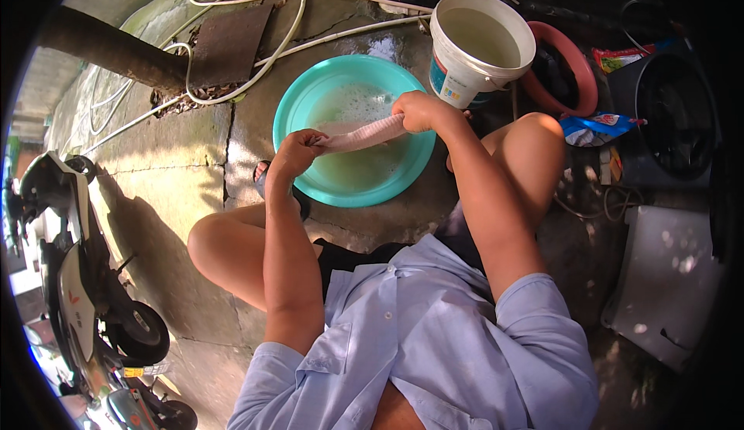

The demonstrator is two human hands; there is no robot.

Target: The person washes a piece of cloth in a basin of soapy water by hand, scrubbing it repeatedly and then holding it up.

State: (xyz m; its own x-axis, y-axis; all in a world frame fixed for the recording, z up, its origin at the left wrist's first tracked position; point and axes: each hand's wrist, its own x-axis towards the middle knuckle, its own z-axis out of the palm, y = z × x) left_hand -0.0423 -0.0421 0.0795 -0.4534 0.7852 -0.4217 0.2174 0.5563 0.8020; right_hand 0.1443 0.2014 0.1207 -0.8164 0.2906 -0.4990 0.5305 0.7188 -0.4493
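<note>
A pale pink cloth (365, 135), gathered into a long roll, stretches between my two hands above the basin. My left hand (300, 152) grips one end near the basin's left side. At the other end, my right hand (419, 113) is closed around the cloth by the right rim. Below lies a turquoise plastic basin (349, 198) holding cloudy water (354, 173), with white suds (369, 99) floating toward its far side. Whether part of the cloth dips into the water cannot be told.
A white bucket of water (479, 37) stands beyond the basin's right rim. Farther right are a red tub (587, 90), a blue packet (598, 129) and a dark container (628, 139). A pale hose (302, 8) loops by a tree trunk (116, 49). Scooters (81, 302) are parked left.
</note>
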